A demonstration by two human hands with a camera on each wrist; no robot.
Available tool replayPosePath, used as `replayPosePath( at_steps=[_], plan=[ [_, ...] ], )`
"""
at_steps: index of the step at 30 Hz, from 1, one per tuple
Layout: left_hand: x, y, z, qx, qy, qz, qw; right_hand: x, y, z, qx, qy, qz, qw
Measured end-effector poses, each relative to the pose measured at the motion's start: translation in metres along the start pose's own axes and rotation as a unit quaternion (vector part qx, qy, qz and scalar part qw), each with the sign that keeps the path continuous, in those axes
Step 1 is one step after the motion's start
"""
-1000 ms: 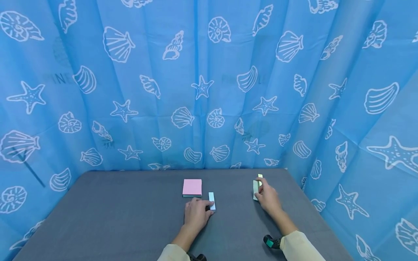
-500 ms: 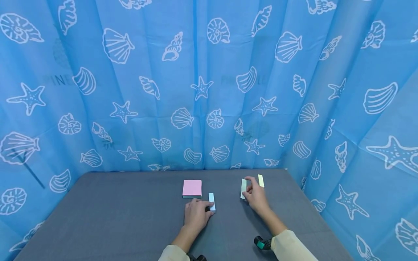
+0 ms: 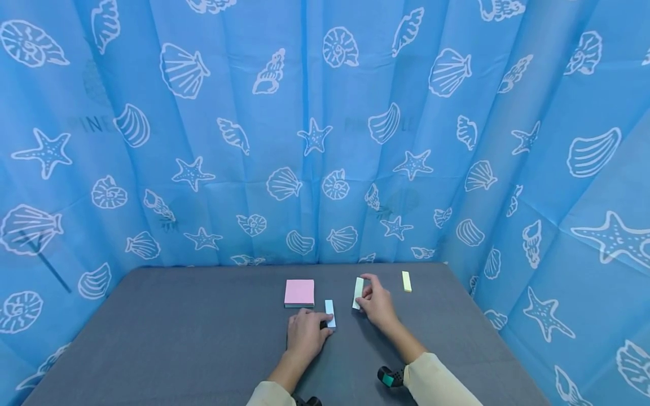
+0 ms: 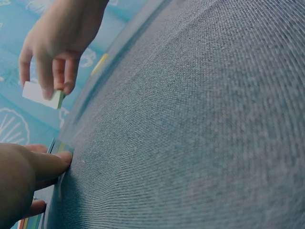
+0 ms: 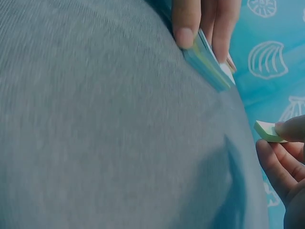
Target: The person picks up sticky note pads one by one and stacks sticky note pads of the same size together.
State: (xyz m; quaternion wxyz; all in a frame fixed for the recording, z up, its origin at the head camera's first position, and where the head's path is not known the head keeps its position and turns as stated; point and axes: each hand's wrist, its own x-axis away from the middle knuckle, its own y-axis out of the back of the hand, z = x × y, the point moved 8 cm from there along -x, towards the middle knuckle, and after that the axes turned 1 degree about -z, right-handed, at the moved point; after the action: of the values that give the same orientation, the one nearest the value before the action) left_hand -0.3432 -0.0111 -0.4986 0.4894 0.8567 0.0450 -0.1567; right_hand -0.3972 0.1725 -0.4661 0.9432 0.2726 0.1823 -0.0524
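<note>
My left hand (image 3: 304,334) pinches a narrow pad of sticky notes (image 3: 329,310), pale blue on top, at the middle of the table. Its edge shows blue, green and yellow layers in the right wrist view, like several strips stacked (image 5: 207,69). Raised off the table just to the right, a pale green sticky note pad (image 3: 358,292) is pinched between thumb and fingers of my right hand (image 3: 376,301). In the left wrist view the green pad (image 4: 40,94) hangs in the air beyond the left hand (image 4: 19,176).
A square pink sticky note pad (image 3: 299,291) lies behind my left hand, with layers of other colours beneath it. At the back right lies a narrow yellow pad (image 3: 407,281). A blue shell-print curtain (image 3: 315,135) hangs behind the grey table (image 3: 178,327).
My right hand has carried the pale green pad leftward, away from the yellow pad and close to the blue one. The left hand has stayed in place.
</note>
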Motion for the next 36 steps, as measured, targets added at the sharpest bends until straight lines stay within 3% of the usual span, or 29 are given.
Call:
replayPosePath(
  at_steps=[8, 19, 27, 36],
  plan=[
    [-0.003, 0.0, 0.0, -0.012, 0.002, 0.001, 0.9999, -0.002, -0.02, 0.004, -0.043, -0.042, 0.02, 0.998],
    [-0.003, -0.002, 0.001, -0.002, 0.004, 0.006, 1.0, -0.005, -0.045, -0.005, -0.113, -0.11, 0.025, 0.987],
    [-0.001, -0.006, 0.0, -0.009, -0.001, 0.017, 0.9998, -0.007, -0.059, -0.012, -0.115, -0.127, 0.037, 0.984],
    [-0.001, -0.002, -0.004, -0.003, -0.018, 0.009, 0.9998, -0.009, -0.064, -0.012, -0.079, -0.111, 0.066, 0.988]
  ],
)
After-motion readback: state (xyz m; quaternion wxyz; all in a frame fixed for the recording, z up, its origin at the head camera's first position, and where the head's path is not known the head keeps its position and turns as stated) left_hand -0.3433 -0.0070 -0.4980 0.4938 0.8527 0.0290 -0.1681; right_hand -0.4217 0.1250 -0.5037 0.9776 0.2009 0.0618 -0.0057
